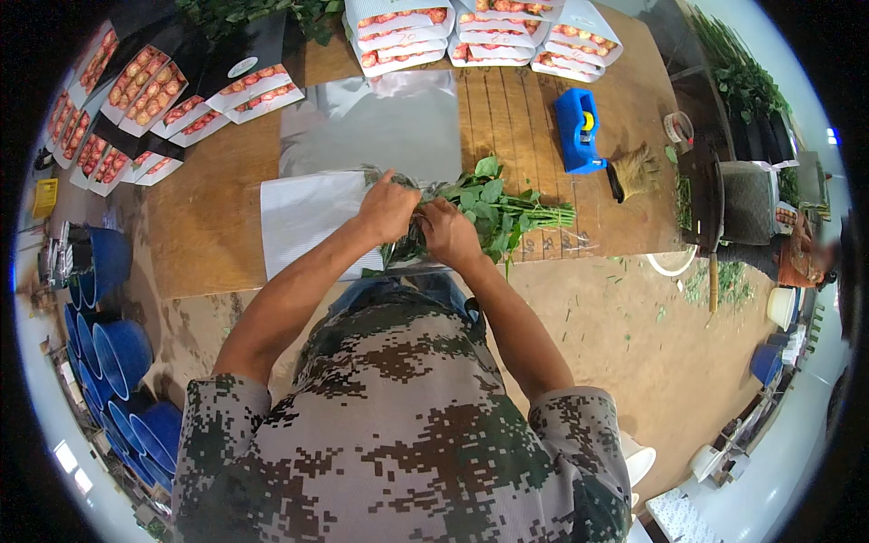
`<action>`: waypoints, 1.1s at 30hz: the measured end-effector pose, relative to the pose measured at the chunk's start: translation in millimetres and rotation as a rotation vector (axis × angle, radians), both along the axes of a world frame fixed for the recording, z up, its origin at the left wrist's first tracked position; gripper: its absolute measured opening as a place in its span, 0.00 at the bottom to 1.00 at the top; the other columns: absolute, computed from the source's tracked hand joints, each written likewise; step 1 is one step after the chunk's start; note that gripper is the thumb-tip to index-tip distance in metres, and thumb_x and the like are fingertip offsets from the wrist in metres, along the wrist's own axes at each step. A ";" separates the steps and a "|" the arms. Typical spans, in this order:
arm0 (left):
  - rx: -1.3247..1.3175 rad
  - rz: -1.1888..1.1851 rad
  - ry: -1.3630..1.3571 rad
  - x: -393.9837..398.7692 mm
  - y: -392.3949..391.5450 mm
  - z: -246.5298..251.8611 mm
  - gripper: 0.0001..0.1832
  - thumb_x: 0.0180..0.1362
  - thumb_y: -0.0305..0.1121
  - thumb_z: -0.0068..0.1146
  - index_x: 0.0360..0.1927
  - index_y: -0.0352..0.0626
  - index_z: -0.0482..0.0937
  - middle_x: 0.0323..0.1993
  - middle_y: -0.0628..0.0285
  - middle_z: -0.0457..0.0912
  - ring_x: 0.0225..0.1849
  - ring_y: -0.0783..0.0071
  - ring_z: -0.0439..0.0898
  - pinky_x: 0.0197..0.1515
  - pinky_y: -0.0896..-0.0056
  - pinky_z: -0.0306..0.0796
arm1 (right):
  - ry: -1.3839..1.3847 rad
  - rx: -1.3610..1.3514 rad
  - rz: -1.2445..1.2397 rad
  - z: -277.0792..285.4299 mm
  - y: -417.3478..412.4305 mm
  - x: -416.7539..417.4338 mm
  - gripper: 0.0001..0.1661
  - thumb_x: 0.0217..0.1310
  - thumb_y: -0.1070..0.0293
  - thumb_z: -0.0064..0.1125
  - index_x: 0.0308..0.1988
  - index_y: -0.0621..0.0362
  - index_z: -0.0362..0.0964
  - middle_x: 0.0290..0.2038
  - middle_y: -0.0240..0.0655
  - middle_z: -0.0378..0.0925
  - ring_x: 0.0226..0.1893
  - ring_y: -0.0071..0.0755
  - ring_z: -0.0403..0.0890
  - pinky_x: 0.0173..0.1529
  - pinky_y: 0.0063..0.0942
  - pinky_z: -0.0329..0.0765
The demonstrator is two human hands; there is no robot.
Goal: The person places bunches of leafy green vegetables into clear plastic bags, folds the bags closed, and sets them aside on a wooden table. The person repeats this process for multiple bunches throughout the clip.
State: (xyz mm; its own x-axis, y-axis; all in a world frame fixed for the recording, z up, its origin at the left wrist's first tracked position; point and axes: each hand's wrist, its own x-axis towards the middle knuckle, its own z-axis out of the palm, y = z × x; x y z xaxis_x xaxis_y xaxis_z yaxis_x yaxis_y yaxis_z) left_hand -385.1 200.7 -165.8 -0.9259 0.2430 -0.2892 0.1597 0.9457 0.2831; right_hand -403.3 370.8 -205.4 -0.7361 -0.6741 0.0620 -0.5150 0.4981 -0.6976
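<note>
A bunch of cut flowers lies across the wooden table's front edge, its heads hidden inside white corrugated paper (309, 220). Green leaves (483, 197) and cut stems (553, 214) stick out to the right. My left hand (389, 207) grips the wrapping near the middle of the bunch, partly on its dark, clear-looking film. Close beside it, my right hand (449, 232) has its fingers curled on the same wrapping, where the leaves emerge. What lies under the fingers is hidden. Behind the bunch, a shiny sheet of plastic film (373, 115) lies flat.
A blue tape dispenser (576, 132) and a work glove (638, 171) lie right on the table (204, 237). Wrapped rose bunches (400, 41) are stacked at the back, more rose bunches (146, 88) at left. Blue buckets (122, 353) stand on the floor. Another person (801, 254) is far right.
</note>
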 end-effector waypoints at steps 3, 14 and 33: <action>0.027 -0.020 0.169 1.7 -1.4 -7.5 0.05 0.42 0.23 0.58 0.25 0.40 0.84 0.26 0.51 0.83 0.38 0.52 0.82 0.68 0.49 0.55 | -0.044 0.184 0.016 -1.4 -4.3 -5.5 0.12 0.58 0.67 0.56 0.41 0.60 0.74 0.35 0.48 0.78 0.36 0.60 0.79 0.40 0.48 0.77; -0.097 0.141 -0.156 -19.3 2.8 10.3 0.14 0.42 0.25 0.59 0.37 0.41 0.82 0.31 0.50 0.85 0.43 0.56 0.83 0.73 0.50 0.46 | -0.074 0.374 -0.427 4.8 35.9 -53.2 0.20 0.61 0.56 0.55 0.47 0.57 0.76 0.36 0.55 0.80 0.35 0.58 0.82 0.39 0.47 0.79; -0.197 0.248 -0.130 -20.5 3.5 -1.1 0.11 0.42 0.30 0.63 0.33 0.47 0.84 0.26 0.55 0.85 0.38 0.60 0.85 0.74 0.46 0.39 | -0.361 0.357 -0.735 -23.0 195.2 -290.3 0.23 0.54 0.55 0.60 0.43 0.63 0.80 0.33 0.46 0.83 0.33 0.44 0.83 0.40 0.36 0.77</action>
